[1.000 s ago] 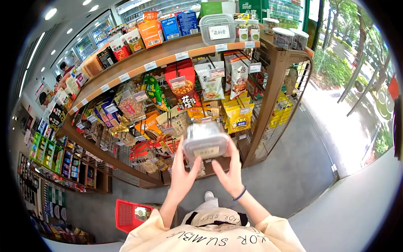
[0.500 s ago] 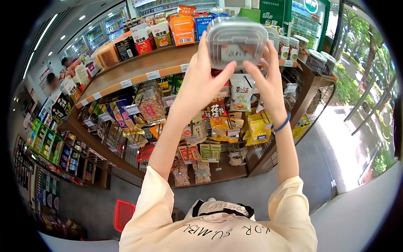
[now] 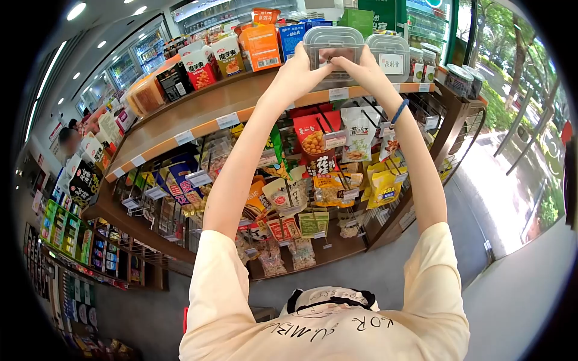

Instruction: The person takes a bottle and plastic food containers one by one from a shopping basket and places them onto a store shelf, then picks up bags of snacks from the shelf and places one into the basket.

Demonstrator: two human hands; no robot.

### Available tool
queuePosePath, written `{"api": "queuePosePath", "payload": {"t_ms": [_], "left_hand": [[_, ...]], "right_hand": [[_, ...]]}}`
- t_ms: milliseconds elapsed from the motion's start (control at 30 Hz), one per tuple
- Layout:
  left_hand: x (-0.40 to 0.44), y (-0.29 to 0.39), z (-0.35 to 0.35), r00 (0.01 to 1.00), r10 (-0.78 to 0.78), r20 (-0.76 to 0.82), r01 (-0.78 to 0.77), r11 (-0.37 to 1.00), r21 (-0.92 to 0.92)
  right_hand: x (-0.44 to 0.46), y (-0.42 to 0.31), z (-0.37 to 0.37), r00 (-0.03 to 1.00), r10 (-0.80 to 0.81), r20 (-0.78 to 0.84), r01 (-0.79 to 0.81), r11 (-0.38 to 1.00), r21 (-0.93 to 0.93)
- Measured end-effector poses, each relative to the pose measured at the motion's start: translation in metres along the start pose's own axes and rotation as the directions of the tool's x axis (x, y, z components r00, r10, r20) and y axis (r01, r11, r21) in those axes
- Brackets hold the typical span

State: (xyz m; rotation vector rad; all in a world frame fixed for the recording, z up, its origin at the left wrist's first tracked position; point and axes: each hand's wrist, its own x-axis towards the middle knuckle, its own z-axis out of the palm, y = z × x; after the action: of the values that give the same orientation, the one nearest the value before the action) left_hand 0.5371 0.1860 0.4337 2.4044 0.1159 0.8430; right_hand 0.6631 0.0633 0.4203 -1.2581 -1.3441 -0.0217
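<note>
Both my hands hold a clear plastic food container with a ridged lid, at the top shelf of the rack. My left hand grips its left side, the thumb across the front. My right hand grips the right side, its thumb meeting the left one. Something brownish shows dimly through the front. Close on the right stands a second clear container with a white label. A blue box and an orange box are to the left. Whether the held container rests on the shelf, I cannot tell.
The wooden top shelf carries snack boxes, lidded jars and price tags. Below it hang snack bags, among them a red bag and a yellow bag. Glass lies to the right; a person is at far left.
My hands have carried the container away from me, down to the shelf beside the labelled container. It was tilted and closer to the camera; now it sits level. The view has shifted slightly.
</note>
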Motion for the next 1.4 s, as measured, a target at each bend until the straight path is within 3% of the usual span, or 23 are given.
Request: {"api": "queuePosePath", "payload": {"t_ms": [33,67,167,233,333,433,467,533,600,667,733,800,833,933,1067,1200,1333,1400], "left_hand": [[0.0,-0.004,0.002,1.0,0.001,0.006,-0.001,1.0,-0.006],[0.001,-0.009,0.004,1.0,-0.007,-0.005,0.007,1.0,0.024],[-0.001,-0.016,0.004,0.999,-0.037,0.013,0.036,0.997,0.064],[-0.003,-0.014,-0.001,0.995,-0.078,0.062,0.071,0.992,0.102],[-0.004,-0.008,-0.004,0.988,-0.119,0.099,0.101,0.98,0.171],[0.006,-0.016,-0.017,0.981,-0.128,0.144,0.11,0.986,0.125],[0.012,-0.017,-0.022,0.979,-0.126,0.162,0.113,0.99,0.085],[0.016,-0.023,-0.022,0.987,-0.11,0.114,0.101,0.991,0.087],[0.019,-0.025,-0.021,0.991,-0.103,0.083,0.089,0.983,0.159],[0.018,-0.024,-0.02,0.993,-0.106,0.059,0.096,0.984,0.15],[0.019,-0.02,-0.023,0.987,-0.079,0.141,0.067,0.994,0.091],[0.02,-0.019,-0.019,0.987,-0.105,0.122,0.094,0.991,0.093],[0.022,-0.018,-0.018,0.984,-0.112,0.135,0.1,0.991,0.092],[0.027,-0.018,-0.015,0.985,-0.116,0.128,0.099,0.986,0.131],[0.027,-0.021,-0.008,0.996,-0.042,0.077,0.026,0.98,0.196],[0.025,-0.015,-0.009,0.991,-0.086,0.101,0.065,0.98,0.19],[0.026,-0.02,-0.013,0.989,-0.114,0.097,0.092,0.974,0.206],[0.026,-0.021,-0.016,0.99,-0.054,0.133,0.035,0.989,0.144]], "right_hand": [[0.001,0.011,0.0,1.0,0.006,-0.003,-0.007,1.0,-0.005],[0.0,0.021,0.0,0.996,0.021,-0.088,-0.043,0.965,-0.258],[-0.012,0.005,0.011,0.974,0.057,-0.218,-0.17,0.818,-0.55],[-0.016,-0.008,0.012,0.958,0.092,-0.272,-0.243,0.762,-0.6],[-0.02,-0.007,0.007,0.982,0.057,-0.182,-0.154,0.797,-0.584],[-0.023,-0.006,0.002,0.952,-0.21,-0.221,-0.013,0.695,-0.719],[-0.022,-0.009,-0.003,0.951,-0.219,-0.218,-0.007,0.689,-0.725],[-0.021,-0.015,-0.01,0.892,-0.409,-0.194,0.058,0.528,-0.847],[-0.014,-0.009,-0.023,0.867,-0.452,-0.208,0.087,0.549,-0.831],[-0.005,-0.002,-0.041,0.833,-0.547,-0.085,0.166,0.393,-0.904],[0.004,0.008,-0.052,0.857,-0.511,-0.067,0.164,0.394,-0.904],[0.011,0.016,-0.061,0.933,-0.36,-0.002,0.134,0.353,-0.926],[0.015,0.02,-0.064,0.915,-0.404,0.023,0.169,0.331,-0.928],[0.015,0.018,-0.067,0.936,-0.35,0.031,0.181,0.403,-0.897],[0.014,0.022,-0.07,0.899,-0.429,0.093,0.259,0.349,-0.901],[0.016,0.027,-0.071,0.886,-0.448,0.12,0.277,0.305,-0.911],[0.017,0.026,-0.07,0.87,-0.48,0.111,0.291,0.32,-0.902],[0.017,0.025,-0.071,0.861,-0.497,0.108,0.304,0.332,-0.893]]}}
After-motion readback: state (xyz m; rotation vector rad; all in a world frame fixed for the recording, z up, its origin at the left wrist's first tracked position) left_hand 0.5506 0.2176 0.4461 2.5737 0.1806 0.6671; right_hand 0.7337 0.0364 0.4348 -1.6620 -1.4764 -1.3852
